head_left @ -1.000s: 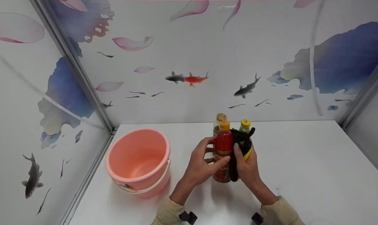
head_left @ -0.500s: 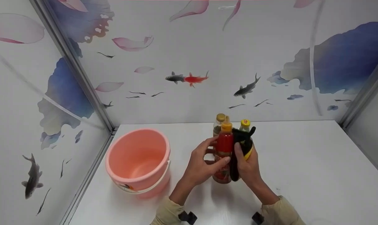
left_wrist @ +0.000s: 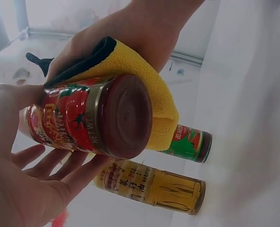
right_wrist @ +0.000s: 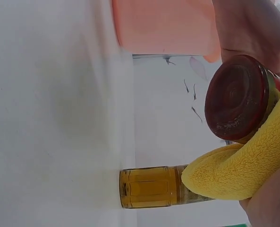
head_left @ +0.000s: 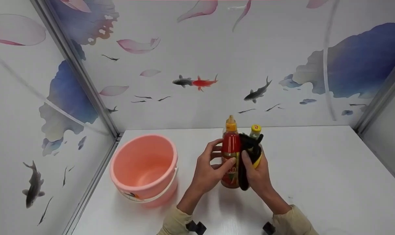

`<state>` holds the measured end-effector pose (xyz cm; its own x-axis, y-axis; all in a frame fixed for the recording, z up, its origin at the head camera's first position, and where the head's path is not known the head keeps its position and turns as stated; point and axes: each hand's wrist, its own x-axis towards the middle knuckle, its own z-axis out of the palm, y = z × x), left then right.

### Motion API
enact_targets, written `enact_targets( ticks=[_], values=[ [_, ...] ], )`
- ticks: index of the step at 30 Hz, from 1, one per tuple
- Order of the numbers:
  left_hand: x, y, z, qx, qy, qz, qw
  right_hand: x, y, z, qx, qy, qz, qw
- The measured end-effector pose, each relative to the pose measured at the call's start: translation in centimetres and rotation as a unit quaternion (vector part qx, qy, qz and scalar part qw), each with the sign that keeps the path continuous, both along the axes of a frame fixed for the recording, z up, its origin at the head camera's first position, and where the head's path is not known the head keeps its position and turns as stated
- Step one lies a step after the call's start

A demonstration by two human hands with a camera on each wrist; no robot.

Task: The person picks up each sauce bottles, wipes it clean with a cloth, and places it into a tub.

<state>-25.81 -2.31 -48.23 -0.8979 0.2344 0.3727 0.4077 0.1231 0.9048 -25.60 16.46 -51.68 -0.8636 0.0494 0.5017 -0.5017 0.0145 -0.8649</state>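
In the head view my left hand (head_left: 208,166) grips a red ketchup bottle (head_left: 231,143) with a yellow nozzle cap. Its dark base (left_wrist: 128,116) faces the left wrist camera and is clear of the table. My right hand (head_left: 259,173) holds a yellow cloth (right_wrist: 234,170) with a black side (head_left: 244,163) against the bottle's right side. Behind them stands an oil bottle (left_wrist: 154,187), mostly hidden by the ketchup in the head view. A yellow-capped bottle (head_left: 256,130) shows behind the cloth. The left wrist view shows a green-and-red labelled container (left_wrist: 191,143).
A pink bucket (head_left: 145,140) with a white handle (head_left: 158,195) stands on the white table (head_left: 327,182), left of my hands. A wall printed with fish and petals (head_left: 282,49) rises behind the table, and metal frame posts (head_left: 76,68) edge the sides.
The ketchup bottle has shifted slightly left, its nozzle now higher and its label turned. It now covers the gold-capped bottle behind. The cloth and my right hand have moved slightly left too.
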Motion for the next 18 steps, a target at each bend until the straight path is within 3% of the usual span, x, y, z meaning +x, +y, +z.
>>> enact_targets(
  ticks=[7, 18],
  values=[
    [-0.15, -0.14, 0.22, 0.025, 0.013, 0.018, 0.9994, 0.06, -0.36, -0.32, 0.017, -0.004, -0.003, 0.9998],
    [-0.05, -0.23, 0.24, 0.010, 0.000, 0.004, 0.9999, 0.09, -0.36, -0.44, 0.011, -0.015, -0.012, 0.9998]
  ],
)
